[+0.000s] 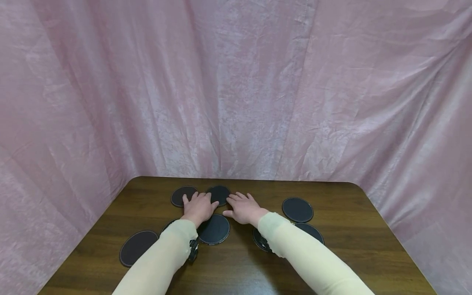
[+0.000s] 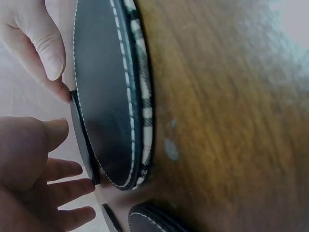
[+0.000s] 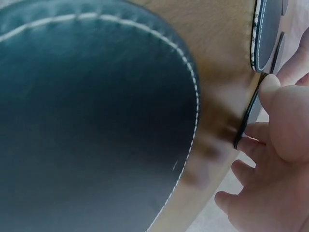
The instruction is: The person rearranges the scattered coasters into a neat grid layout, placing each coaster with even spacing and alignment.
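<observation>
Round dark coasters with pale stitching lie on the brown table. My left hand (image 1: 199, 208) reaches over the gap between the far left coaster (image 1: 180, 197) and the far middle coaster (image 1: 219, 193), fingers spread and fairly straight. Beside the far middle coaster's right edge is my right hand (image 1: 244, 209), its extended fingertips at that rim. Just below both hands lies a nearer coaster (image 1: 214, 230), whose checked edge shows in the left wrist view. Neither hand is curled round a coaster. Whether each fingertip presses on a rim or only lies beside it, I cannot tell.
At the left lies another coaster (image 1: 137, 248), with one more mostly hidden by the left sleeve (image 1: 162, 254). To the right are a coaster (image 1: 297, 209) and two others partly under the right sleeve (image 1: 306, 256). Behind the table (image 1: 332, 190) hangs a pink curtain (image 1: 236, 90).
</observation>
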